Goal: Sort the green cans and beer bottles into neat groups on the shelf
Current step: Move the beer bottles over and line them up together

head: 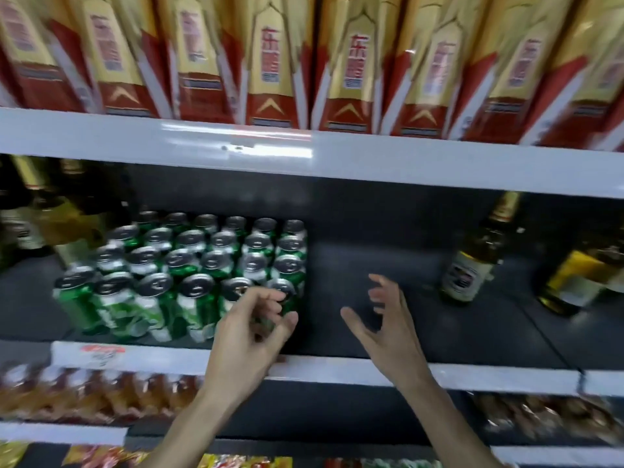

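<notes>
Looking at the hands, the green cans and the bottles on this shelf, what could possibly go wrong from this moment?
1. The left hand curls at the front right can of the green cans, which stand packed at the shelf edge; a careless pull might tip a neighbour off.
2. The right hand is open over the bare gap; a sweep toward the beer bottle, which stands alone, could knock it over.

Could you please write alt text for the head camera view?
A person's left hand curls beside the front-right can of a green can block on a dark shelf; the right hand hovers open, beer bottle standing farther right.
</notes>
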`<state>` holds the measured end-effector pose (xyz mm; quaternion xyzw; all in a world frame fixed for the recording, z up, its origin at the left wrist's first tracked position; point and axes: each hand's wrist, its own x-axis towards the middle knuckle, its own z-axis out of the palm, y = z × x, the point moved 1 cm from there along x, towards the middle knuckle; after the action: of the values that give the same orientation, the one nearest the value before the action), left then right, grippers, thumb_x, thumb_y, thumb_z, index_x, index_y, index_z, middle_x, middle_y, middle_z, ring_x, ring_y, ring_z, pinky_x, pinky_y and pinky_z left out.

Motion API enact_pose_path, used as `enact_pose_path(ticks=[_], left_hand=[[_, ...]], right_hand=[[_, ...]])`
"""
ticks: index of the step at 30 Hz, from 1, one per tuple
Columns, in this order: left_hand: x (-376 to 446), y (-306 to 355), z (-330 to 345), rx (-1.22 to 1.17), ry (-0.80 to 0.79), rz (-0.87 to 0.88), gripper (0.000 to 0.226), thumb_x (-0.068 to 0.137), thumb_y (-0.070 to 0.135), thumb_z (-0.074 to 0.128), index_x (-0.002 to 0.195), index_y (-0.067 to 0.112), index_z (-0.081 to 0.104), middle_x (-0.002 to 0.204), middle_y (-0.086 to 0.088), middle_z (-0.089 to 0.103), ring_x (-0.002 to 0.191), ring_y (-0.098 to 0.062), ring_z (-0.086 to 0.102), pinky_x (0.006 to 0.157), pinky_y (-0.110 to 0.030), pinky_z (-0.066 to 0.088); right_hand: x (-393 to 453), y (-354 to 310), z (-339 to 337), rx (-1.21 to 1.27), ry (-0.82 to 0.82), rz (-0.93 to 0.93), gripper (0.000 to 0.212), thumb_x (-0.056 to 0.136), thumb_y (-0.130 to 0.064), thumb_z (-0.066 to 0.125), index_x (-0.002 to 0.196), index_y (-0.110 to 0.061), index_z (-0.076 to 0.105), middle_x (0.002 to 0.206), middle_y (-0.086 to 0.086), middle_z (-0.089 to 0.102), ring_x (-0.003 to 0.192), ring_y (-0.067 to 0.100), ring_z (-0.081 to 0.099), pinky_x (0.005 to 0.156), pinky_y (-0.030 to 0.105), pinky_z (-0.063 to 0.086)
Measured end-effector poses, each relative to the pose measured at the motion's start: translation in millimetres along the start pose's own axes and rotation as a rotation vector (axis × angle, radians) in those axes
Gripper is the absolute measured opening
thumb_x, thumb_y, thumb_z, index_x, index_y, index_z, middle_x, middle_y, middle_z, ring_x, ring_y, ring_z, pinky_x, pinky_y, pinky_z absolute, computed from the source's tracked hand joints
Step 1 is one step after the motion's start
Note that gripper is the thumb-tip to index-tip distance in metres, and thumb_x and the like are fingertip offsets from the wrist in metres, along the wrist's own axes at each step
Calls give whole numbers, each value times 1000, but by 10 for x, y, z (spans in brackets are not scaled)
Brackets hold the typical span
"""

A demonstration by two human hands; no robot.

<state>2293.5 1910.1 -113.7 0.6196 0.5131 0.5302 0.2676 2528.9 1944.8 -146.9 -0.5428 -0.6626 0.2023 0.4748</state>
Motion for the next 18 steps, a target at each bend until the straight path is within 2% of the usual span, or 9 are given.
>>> enact_pose_path(ticks=[2,6,9,13,15,18], left_hand=[[24,53,229,-66,-64,0,23,90,16,80,102,29,66,91,5,69,84,-4,68,65,-11,48],[76,243,771,-166,-200,3,26,89,12,81,106,26,66,99,1,71,87,-6,69,71,-14,52],[102,451,1205,-191,-269,34,28,88,16,81,108,28,66,102,4,72,91,-7,70,73,-16,54],[178,742,1764,-194,-330,94,30,88,18,82,111,29,66,104,6,72,95,-8,71,76,-14,54],[257,871,2036,-198,-325,116,30,87,16,83,112,24,66,104,4,72,95,-10,71,75,-11,53],[408,1002,2434,-216,-297,138,31,86,19,83,113,21,66,104,2,72,93,-8,70,75,-9,53]], right_hand=[[-99,5,-326,-42,62,14,62,81,-70,62,134,-50,36,124,-14,48,117,-8,48,90,2,39],[-330,21,-979,-131,198,34,62,82,-58,67,132,-31,43,118,-4,53,111,7,54,86,8,43],[-499,84,-1447,-183,293,59,57,85,-45,73,131,-31,42,118,-2,55,110,10,54,85,5,41],[-650,252,-2045,-185,390,101,67,83,-56,66,138,-25,44,121,-2,54,112,3,54,85,5,42],[-668,377,-2334,-195,415,105,68,83,-62,63,137,-26,44,119,-5,53,111,0,53,85,10,43],[-663,611,-2755,-222,445,98,55,87,-57,65,132,-35,43,117,-7,55,113,6,54,88,19,44]])
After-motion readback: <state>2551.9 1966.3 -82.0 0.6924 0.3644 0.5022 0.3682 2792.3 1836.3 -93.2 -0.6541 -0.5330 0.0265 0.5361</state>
